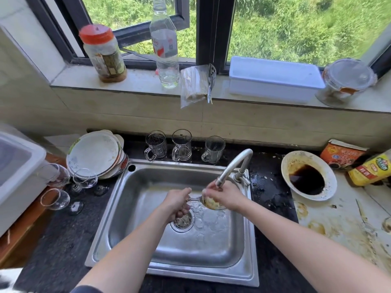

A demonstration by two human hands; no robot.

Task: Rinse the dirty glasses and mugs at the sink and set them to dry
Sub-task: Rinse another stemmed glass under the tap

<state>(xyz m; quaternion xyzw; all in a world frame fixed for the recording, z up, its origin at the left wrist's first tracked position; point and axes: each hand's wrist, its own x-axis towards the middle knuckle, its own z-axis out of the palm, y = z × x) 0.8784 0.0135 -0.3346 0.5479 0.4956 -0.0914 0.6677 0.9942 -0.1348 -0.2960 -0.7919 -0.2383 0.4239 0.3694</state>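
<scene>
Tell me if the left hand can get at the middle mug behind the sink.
Likely yes once freed: nothing stands before the middle mug, but the left hand grips the glass under the faucet.

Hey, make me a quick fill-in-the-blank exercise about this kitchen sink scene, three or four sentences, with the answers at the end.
1. ____ glass mugs stand in a row behind the sink.
2. The wine glasses on the dark counter sit to the ____ of the sink.
3. The left hand and right hand hold a stemmed glass under the ____.
4. The dish of dark liquid sits on the sink's ____ side.

Missing words: three; left; faucet; right.
</scene>
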